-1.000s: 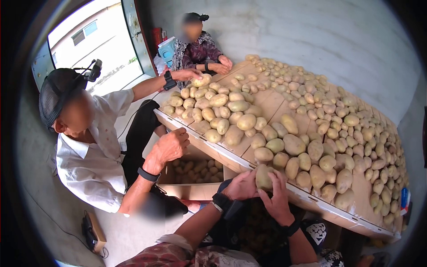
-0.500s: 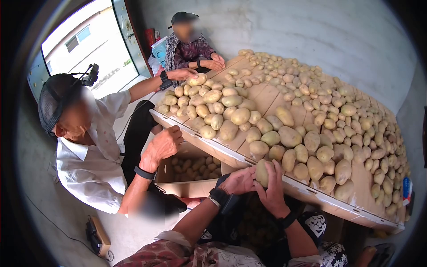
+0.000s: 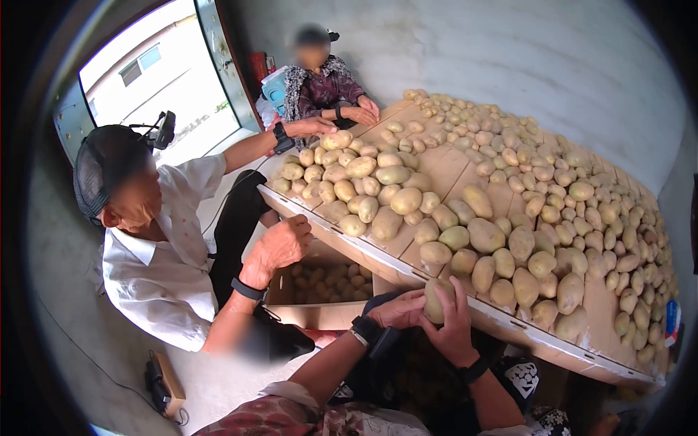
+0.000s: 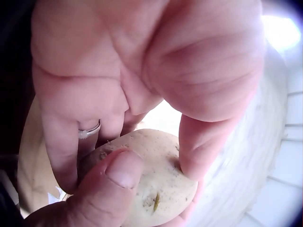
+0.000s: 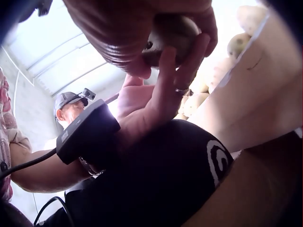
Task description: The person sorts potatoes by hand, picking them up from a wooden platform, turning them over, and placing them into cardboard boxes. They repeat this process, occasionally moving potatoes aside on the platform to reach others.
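We see a small plain room which seems to serve as a place for sorting or packing potatoes, though we cannot tell if it belongs to a farm or a home. We notice bare grey walls, and a door which stands open to the bright outdoors, where we see another building. Many potatoes lie across a wide cardboard-covered surface. Below its edge we find an open box, also with potatoes inside.
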Demonstrator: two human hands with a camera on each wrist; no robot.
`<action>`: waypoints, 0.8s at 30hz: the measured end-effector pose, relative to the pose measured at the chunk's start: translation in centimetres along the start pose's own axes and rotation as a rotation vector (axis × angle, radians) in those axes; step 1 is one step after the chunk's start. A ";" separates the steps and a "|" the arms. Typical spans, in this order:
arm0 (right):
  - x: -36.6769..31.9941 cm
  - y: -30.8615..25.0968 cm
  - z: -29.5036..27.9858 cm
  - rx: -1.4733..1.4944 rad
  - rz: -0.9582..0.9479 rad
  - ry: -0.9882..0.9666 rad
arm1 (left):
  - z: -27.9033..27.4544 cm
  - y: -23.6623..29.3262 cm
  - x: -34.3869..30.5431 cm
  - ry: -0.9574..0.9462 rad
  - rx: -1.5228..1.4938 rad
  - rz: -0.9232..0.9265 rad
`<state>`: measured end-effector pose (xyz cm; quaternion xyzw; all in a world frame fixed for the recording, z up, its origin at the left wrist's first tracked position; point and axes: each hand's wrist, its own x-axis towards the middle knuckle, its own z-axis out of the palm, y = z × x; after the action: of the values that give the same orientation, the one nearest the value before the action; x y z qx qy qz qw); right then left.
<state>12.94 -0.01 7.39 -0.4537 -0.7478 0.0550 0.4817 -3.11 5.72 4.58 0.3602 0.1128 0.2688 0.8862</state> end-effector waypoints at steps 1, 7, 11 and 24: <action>-0.1 0.1 -0.3 -0.001 -0.001 -0.010 | 0.2 0.0 0.0 -0.004 -0.005 0.020; 0.3 0.3 -0.7 0.048 -0.004 0.012 | 0.1 0.0 0.7 -0.016 -0.030 0.019; 0.2 0.5 -0.8 0.040 -0.001 0.021 | -0.3 0.0 0.9 -0.016 -0.012 0.027; 0.4 0.5 -1.2 0.047 -0.035 -0.010 | -0.2 -0.1 0.9 0.004 0.010 0.037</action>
<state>14.16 0.17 8.07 -0.4289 -0.7566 0.0663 0.4891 -2.40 6.21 4.37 0.3662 0.1095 0.2854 0.8789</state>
